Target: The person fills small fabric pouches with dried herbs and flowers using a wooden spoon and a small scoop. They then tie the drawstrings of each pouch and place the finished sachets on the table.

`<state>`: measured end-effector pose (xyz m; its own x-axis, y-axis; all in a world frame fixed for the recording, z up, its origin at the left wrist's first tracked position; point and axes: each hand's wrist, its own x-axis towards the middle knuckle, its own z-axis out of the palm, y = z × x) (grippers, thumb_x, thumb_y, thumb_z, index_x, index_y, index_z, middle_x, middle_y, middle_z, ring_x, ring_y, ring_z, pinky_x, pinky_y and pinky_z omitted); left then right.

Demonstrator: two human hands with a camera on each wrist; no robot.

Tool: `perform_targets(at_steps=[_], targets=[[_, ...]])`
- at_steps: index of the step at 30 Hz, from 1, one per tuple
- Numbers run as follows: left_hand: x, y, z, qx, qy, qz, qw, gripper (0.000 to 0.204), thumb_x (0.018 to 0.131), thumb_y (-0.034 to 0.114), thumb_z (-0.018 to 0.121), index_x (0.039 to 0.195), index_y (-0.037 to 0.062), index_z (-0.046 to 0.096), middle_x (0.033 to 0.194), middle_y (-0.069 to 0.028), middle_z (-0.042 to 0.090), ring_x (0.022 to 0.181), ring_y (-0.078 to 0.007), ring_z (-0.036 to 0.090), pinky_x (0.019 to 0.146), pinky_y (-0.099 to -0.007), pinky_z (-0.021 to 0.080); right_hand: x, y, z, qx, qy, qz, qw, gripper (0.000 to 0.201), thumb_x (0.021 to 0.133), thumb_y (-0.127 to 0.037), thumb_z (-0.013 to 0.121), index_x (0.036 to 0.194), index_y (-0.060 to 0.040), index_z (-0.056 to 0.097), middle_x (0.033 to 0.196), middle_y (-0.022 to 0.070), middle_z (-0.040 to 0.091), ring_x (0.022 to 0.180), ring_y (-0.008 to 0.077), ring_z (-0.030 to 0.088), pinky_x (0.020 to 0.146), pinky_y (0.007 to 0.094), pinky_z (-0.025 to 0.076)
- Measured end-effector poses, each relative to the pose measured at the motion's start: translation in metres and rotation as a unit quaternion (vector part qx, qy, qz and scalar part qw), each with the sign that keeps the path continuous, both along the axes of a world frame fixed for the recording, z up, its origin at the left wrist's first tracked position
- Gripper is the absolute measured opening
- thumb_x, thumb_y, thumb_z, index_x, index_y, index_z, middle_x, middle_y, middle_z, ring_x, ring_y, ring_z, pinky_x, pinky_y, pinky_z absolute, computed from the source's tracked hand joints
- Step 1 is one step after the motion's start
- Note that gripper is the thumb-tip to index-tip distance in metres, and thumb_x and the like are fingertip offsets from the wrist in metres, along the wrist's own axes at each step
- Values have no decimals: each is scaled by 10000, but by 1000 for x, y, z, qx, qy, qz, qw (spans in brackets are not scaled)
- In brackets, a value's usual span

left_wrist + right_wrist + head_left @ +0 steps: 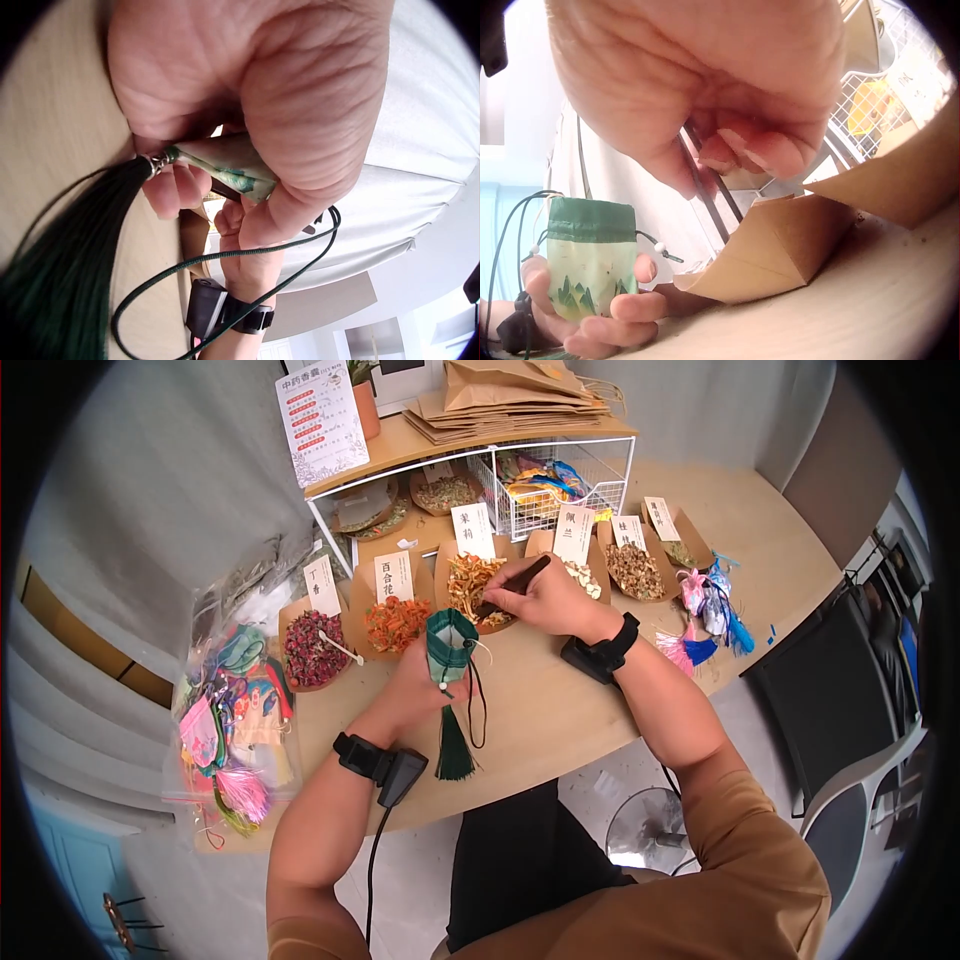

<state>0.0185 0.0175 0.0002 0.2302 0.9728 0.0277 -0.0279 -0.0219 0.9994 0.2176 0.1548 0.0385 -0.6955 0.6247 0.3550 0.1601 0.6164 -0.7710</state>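
Observation:
My left hand (402, 695) holds a small green drawstring pouch (592, 259) upright with its mouth wide. Below it hangs a dark green tassel (455, 748), and a cord (217, 257) loops off to the side. My right hand (558, 600) pinches dark brown tweezers (531, 571), whose two slim arms show in the right wrist view. Their tips reach down into a brown paper tray of yellowish dried flowers (468, 575), just beyond the pouch. The tray's side (769, 251) hides the tips in the right wrist view.
Neighbouring trays hold dark red buds (315, 650), orange petals (398, 625) and brown pieces (634, 572), with label cards standing in them. Pouches and tassels lie at the left (235, 710) and right (705, 610). Behind stands a shelf (400, 455) with a wire basket (560, 520).

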Motion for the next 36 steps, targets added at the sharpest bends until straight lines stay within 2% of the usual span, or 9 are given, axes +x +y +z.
perform_targets(at_steps=[8,11,17,18,21,24,27,30,36], targets=[[-4,6,-9,49,46,4,998,407,774,4,714,1121,81,516,987,-11,582,851,-134,622,759,-296,549,0,8,-2,5,73,-40,997,141,896,-117,665,974,-1,688,711,-11,633,649,39,515,568,213,430],[-5,6,-8,29,34,-2,999,425,771,3,721,1133,85,514,989,-13,584,857,-130,619,761,-297,548,1,8,0,-30,64,-69,995,137,895,-132,674,947,-8,698,694,-15,621,647,36,514,568,214,428],[0,4,-5,7,-29,2,1000,461,775,14,722,1169,93,495,1002,-14,587,840,-132,626,735,-290,541,-4,-4,3,-27,55,-38,997,152,853,-178,718,878,-27,722,657,15,650,555,57,517,521,228,427],[0,3,-6,18,-15,5,1000,460,780,16,719,1173,94,494,1005,-13,587,848,-131,624,736,-291,541,-3,-5,5,-63,32,-16,997,167,860,-195,726,918,-39,718,699,-7,642,618,47,507,562,228,430],[3,2,-4,26,-1,12,1000,460,790,18,711,1186,96,491,1013,-11,586,877,-125,614,742,-293,541,-3,-3,2,-17,14,9,1000,162,865,-189,719,919,-37,719,724,-1,654,635,46,517,573,226,436],[2,1,-4,-2,-25,11,1000,468,790,14,712,1194,99,491,1017,-7,587,905,-118,603,748,-293,541,-3,-3,2,5,15,-3,1000,127,866,-145,692,888,-22,716,710,43,675,618,63,587,574,246,471],[2,2,-5,2,-32,10,999,482,780,13,718,1195,102,490,1013,-7,589,887,-122,608,738,-289,538,-3,-2,0,-21,43,5,999,120,878,-122,671,921,-16,707,716,40,674,602,71,572,571,248,468],[3,2,-3,10,-23,14,1000,500,764,19,729,1194,104,488,1010,-10,592,850,-131,621,727,-288,539,-3,-1,1,-49,50,7,998,143,903,-130,662,996,-28,697,795,-4,670,690,40,544,620,215,456],[-1,4,-9,30,-7,15,999,521,746,22,743,1193,101,488,1016,-22,597,851,-136,624,730,-291,546,-1,12,-3,-40,96,-35,994,136,899,-124,664,988,-28,701,803,-5,675,690,53,551,620,224,464]])
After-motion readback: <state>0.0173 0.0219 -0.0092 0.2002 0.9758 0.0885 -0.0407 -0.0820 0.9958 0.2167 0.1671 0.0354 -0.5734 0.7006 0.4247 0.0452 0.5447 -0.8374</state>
